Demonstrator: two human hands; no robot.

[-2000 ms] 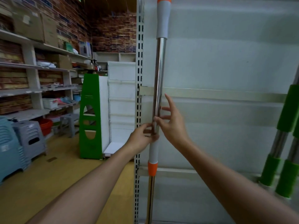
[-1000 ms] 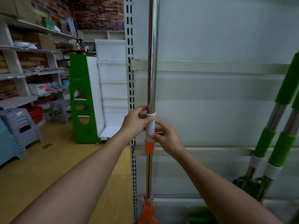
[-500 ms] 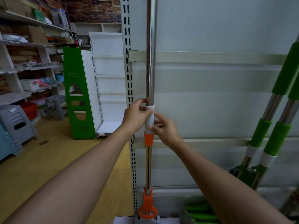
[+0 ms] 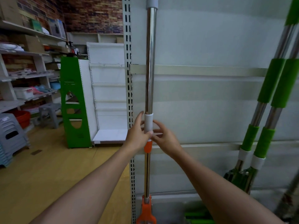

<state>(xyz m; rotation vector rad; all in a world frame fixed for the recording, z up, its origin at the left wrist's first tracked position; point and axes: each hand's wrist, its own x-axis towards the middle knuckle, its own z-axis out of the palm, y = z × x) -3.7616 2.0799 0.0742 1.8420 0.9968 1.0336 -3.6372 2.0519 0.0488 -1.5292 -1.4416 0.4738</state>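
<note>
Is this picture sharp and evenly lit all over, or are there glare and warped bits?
Head view: glare streaks run down the chrome mop pole; the right hand blurs at the pole's grey sleeve; the green mops bow toward the right edge; the corners look dim.

**Chrome, plastic, foam, painted metal**

Mirror-glossy chrome metal along the mop pole [image 4: 149, 62], centre of frame. Matt, smooth plastic on the grey sleeve [image 4: 148, 122]. Slightly shinier plastic on the orange collar [image 4: 147, 146] just below and the orange bracket [image 4: 146, 210] at bottom centre. Soft-looking matt foam on the green grips [image 4: 271, 81] at right, over shiny metal tubes. Matt painted metal on the white back panel [image 4: 210, 38] and slotted upright [image 4: 128, 46]. Rough brick wall [image 4: 92, 15], upper left. Smooth wood-look floor [image 4: 32, 175], low sheen. Matt grey plastic stools [image 4: 11, 135], left edge.
</note>
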